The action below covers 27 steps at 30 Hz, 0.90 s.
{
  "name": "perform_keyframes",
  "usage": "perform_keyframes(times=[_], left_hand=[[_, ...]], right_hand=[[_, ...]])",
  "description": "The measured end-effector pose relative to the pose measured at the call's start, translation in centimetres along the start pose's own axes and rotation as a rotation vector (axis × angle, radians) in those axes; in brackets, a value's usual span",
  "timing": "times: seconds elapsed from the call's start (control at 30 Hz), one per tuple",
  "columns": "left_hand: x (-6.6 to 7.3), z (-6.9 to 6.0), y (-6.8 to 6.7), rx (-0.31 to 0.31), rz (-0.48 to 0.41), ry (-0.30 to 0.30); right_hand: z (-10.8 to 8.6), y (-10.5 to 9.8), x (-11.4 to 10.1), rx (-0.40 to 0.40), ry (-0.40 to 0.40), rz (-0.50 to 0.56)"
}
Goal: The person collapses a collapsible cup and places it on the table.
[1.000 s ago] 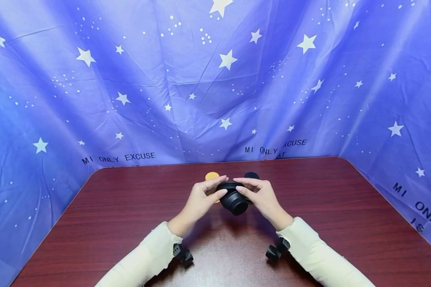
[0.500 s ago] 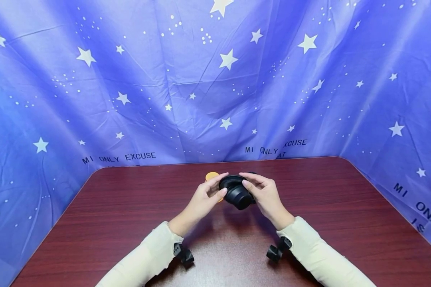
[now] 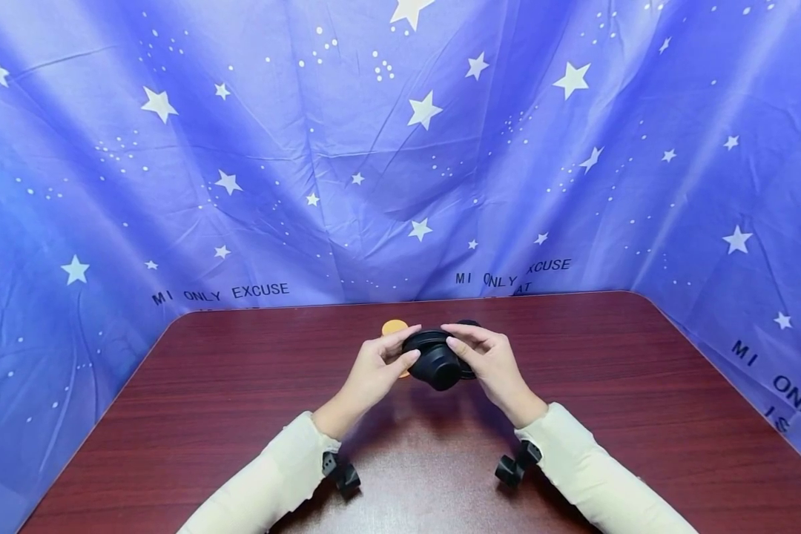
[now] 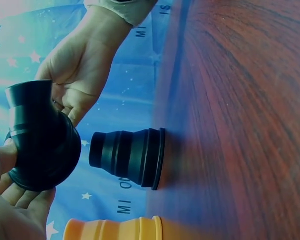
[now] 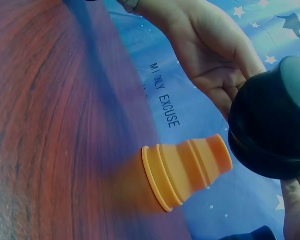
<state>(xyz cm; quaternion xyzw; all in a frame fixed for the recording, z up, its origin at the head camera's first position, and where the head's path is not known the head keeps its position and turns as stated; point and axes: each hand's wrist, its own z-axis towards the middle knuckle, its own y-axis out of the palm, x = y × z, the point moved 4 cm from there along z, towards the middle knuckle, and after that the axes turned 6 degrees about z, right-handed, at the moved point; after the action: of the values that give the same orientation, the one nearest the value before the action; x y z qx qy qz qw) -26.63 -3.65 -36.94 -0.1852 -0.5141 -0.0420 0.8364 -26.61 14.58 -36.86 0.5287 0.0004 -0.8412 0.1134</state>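
A black collapsible cup (image 3: pixel 437 363), stepped and tapered, is held above the table by both hands. Its narrow end points toward me and down; the wide rim faces away. My left hand (image 3: pixel 377 367) grips the rim's left side, thumb on the near face and fingers behind. On the right side my right hand (image 3: pixel 494 363) grips likewise. In the left wrist view the cup's narrow part (image 4: pixel 31 100) leans off to one side of its wide rim. Behind the hands, a second black cup (image 4: pixel 130 156) and an orange cup (image 5: pixel 187 170) stand wide end down.
The cups stand on a dark red wood-grain table (image 3: pixel 240 386). A blue curtain (image 3: pixel 347 148) with white stars and lettering hangs behind and along both sides. Small black devices (image 3: pixel 342 475) are strapped at both wrists.
Both hands have lifted the held cup a little and tilted it, first to the right, then partly back left. Its narrow end sits slightly higher than before. The standing cups have stayed put.
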Motion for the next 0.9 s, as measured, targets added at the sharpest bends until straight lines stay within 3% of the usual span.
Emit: perform_keyframes(times=[0.17, 0.33, 0.5, 0.7, 0.83, 0.9], left_hand=[[0.0, -0.1, -0.2, 0.009, 0.030, -0.023], [-0.1, -0.3, -0.1, 0.018, 0.082, -0.050], [0.0, -0.5, 0.1, 0.017, 0.176, -0.036], [0.1, -0.6, 0.3, 0.032, 0.230, -0.023], [0.2, -0.6, 0.5, 0.032, 0.237, -0.014], [1.3, -0.8, 0.6, 0.031, 0.232, -0.019]], right_hand=[[0.0, 0.1, 0.1, -0.039, 0.000, -0.012], [-0.1, 0.1, 0.3, -0.065, 0.008, -0.106], [-0.1, 0.3, 0.5, -0.084, 0.029, -0.182], [-0.1, 0.5, 0.5, -0.119, 0.043, -0.226], [-0.4, 1.1, -0.7, -0.139, 0.036, -0.237], [-0.5, 1.5, -1.5, -0.146, 0.035, -0.238]])
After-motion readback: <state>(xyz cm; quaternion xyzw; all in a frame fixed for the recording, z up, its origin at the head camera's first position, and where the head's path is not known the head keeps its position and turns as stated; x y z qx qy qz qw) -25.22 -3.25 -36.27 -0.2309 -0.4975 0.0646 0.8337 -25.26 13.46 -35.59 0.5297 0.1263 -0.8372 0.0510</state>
